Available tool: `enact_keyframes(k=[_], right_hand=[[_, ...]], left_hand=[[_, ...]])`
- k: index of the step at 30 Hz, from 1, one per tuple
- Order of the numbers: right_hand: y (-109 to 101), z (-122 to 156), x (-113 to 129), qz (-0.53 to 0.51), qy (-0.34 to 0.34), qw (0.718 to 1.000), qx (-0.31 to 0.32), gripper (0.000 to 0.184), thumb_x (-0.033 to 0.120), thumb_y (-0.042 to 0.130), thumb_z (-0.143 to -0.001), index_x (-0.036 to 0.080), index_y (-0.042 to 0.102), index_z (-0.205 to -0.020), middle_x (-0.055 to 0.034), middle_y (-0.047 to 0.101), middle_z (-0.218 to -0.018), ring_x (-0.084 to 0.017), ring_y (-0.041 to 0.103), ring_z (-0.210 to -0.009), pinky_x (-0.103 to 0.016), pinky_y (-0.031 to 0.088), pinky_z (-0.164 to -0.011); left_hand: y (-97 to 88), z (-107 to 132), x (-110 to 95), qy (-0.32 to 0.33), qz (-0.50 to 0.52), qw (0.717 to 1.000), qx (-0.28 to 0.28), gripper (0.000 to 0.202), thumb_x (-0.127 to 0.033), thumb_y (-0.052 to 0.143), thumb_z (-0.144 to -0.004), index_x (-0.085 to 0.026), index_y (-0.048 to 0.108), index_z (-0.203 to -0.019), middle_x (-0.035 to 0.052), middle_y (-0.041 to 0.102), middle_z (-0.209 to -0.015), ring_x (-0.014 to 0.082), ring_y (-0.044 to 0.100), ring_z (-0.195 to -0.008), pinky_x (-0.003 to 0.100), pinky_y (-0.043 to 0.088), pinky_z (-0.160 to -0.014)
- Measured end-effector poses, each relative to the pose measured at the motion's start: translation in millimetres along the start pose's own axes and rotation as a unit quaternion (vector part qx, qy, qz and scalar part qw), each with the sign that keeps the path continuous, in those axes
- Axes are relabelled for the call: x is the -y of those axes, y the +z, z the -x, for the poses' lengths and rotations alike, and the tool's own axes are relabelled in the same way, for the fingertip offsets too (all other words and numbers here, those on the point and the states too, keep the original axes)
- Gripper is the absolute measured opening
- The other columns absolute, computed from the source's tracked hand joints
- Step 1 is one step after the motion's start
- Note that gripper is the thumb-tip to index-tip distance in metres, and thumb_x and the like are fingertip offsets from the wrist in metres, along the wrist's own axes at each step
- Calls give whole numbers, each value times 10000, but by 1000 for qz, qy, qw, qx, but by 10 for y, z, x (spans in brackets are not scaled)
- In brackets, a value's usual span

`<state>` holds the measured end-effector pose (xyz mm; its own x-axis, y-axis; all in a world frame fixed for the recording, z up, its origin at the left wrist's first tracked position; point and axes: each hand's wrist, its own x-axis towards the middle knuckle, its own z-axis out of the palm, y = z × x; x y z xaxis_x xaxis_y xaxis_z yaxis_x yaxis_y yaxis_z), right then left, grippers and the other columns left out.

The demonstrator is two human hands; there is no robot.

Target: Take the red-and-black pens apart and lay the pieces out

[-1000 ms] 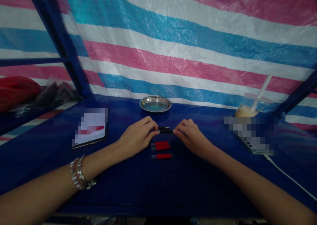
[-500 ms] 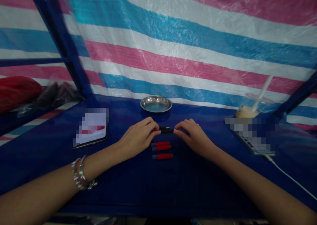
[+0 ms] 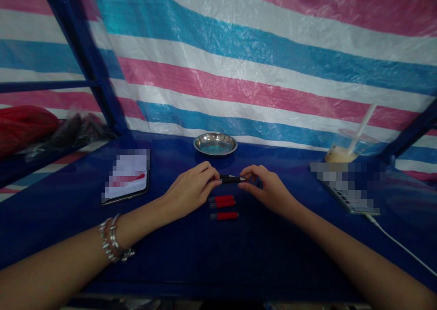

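Note:
A black pen (image 3: 231,180) with a silver tip lies level between my hands, its tip pointing right. The thumb and fingers of my left hand (image 3: 193,185) are pinched on its left end. Around the silver tip, my right hand (image 3: 264,185) has its thumb and index finger apart; whether they touch the tip I cannot tell. A second dark pen (image 3: 226,176) shows just behind the first, its left part hidden by my left hand. Three short red pen-like pieces (image 3: 227,215) with dark see-through left ends lie on the blue table nearer to me.
Beyond my hands stands a round metal dish (image 3: 215,145). A phone (image 3: 126,178) lies at left. Another phone-like device (image 3: 344,189) with a white cable (image 3: 399,241) lies at right, before a plastic cup (image 3: 344,150) with a straw. Striped sheeting (image 3: 239,78) hangs behind.
The fingers of my right hand have parted from their pinch at the pen's right end, showing the silver tip. My left hand keeps its hold in the same place.

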<state>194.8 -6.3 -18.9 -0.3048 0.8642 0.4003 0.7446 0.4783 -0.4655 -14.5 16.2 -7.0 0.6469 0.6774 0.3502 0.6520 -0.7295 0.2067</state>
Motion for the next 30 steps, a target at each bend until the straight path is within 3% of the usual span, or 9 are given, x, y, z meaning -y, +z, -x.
enact_keyframes(k=[5,12,21,25,30], right_hand=[[-2,-5,4,0,-18,1000,6,166,248,417,-833,191,563,-779,-12,602,-747,-142,500,-716,-280,357,-664],[7,2,12,-60,9,998,-22,48,194,529,-756,179,566,-783,1,622,-725,-119,547,-662,-238,373,-586],[3,-11,23,-160,26,987,-5,120,246,570,-716,173,541,-808,-2,639,-722,-105,543,-579,-207,352,-482],[3,-10,26,-152,32,988,-2,90,234,482,-778,170,542,-798,7,630,-670,-82,479,-489,-205,327,-452],[-1,-11,18,-124,12,992,-31,63,194,545,-725,175,564,-782,2,621,-725,-89,509,-557,-200,358,-479]], left_hand=[[-1,-3,-10,-1,0,1000,2,144,-250,391,-849,-169,508,-872,29,483,-864,145,490,-744,273,411,-676],[5,12,-2,-1,2,1000,9,135,-247,392,-851,-171,500,-878,24,482,-863,147,490,-750,272,407,-671],[-2,4,-9,-1,4,1000,9,144,-244,383,-851,-167,503,-873,30,480,-862,145,488,-733,270,405,-660],[-2,4,-11,-1,3,1000,11,142,-237,384,-847,-168,507,-866,28,479,-852,142,488,-723,266,404,-655],[-4,3,-3,-1,9,1000,9,154,-250,379,-850,-171,509,-871,27,481,-855,141,489,-729,264,400,-661]])
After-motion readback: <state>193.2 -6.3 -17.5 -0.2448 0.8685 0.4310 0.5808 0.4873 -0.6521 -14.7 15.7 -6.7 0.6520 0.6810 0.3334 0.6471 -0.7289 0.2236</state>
